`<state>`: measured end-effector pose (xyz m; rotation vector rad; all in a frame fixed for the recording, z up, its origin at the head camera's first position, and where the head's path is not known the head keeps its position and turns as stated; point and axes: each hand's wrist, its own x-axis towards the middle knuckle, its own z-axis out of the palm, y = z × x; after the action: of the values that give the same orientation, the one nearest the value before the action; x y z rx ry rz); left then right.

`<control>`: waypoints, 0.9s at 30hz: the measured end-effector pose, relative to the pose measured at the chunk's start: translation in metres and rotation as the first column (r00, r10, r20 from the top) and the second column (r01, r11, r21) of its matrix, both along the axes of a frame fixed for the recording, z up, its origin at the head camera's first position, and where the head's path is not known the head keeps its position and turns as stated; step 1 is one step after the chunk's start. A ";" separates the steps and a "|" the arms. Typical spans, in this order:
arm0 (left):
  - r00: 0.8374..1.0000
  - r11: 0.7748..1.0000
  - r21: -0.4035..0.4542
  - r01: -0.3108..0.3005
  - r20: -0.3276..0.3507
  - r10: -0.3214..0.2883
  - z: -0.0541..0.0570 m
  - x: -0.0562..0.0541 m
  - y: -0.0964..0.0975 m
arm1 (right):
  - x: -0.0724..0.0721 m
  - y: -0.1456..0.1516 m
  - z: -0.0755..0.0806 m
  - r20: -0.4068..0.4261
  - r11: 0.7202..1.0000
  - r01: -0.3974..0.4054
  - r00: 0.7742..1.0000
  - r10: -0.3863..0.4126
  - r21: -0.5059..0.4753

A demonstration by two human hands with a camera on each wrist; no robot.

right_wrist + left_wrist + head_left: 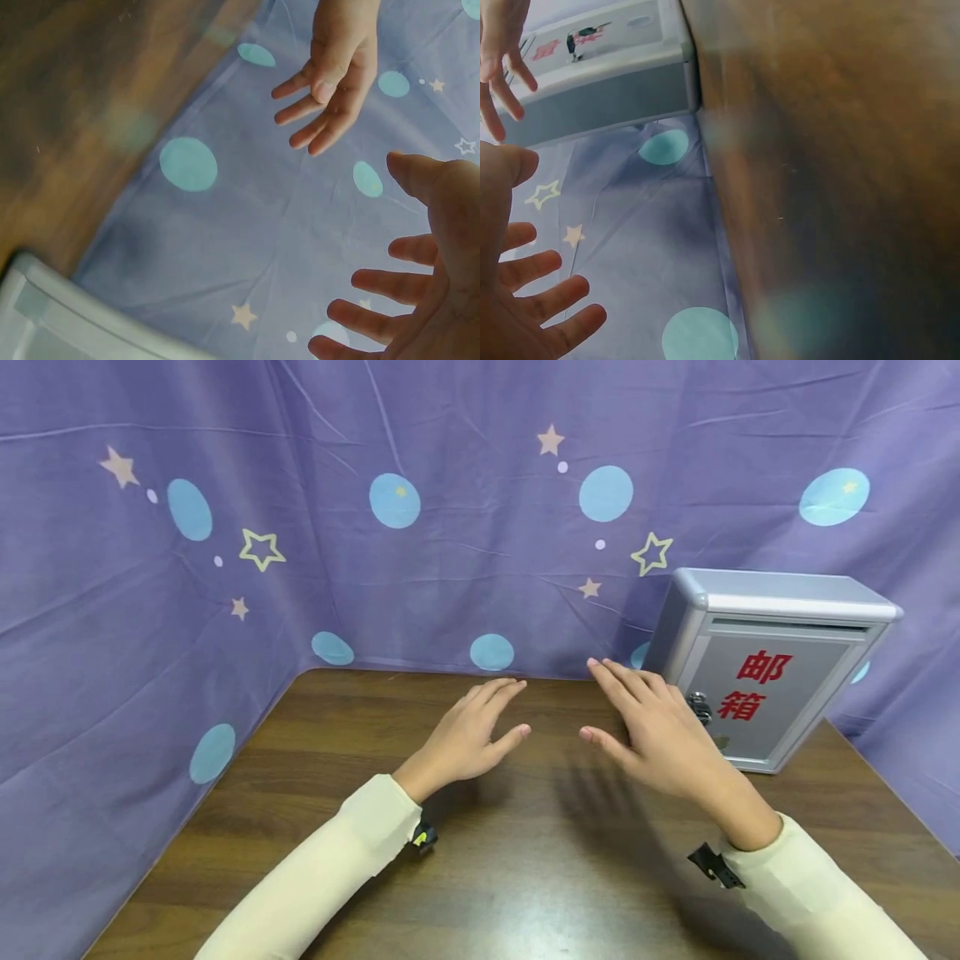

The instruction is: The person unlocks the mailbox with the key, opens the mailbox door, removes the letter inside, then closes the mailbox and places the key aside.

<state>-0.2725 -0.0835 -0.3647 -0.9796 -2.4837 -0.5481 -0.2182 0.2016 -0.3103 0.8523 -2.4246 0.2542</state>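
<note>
Both hands hover over the wooden table, palms facing each other with a gap between them. The left hand (468,735) holds nothing; its fingers reach forward, thumb apart. In the head view the right hand (663,735) also holds nothing, its fingers extended, and it overlaps the left edge of a silver metal mailbox (795,668). Red Chinese characters mark the mailbox's front, with a slot (787,627) near its top. A small lock with keys (700,708) sits on its left side, beside the right hand.
The brown wooden table (337,735) meets a purple curtain (465,585) with stars and blue dots at the back and left. The mailbox stands upright at the table's back right. Dark straps with small devices (423,837) are worn at both wrists.
</note>
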 end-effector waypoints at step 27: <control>0.996 0.971 0.222 0.087 -0.012 -0.087 0.028 -0.028 0.076 | -0.003 0.048 0.055 -0.309 0.924 -0.044 0.947 -0.083 -0.380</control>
<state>-0.3001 -0.0073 -0.3362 -1.0009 -2.3232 -0.8332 -0.2213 0.2500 -0.2557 0.6339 -1.9874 0.5212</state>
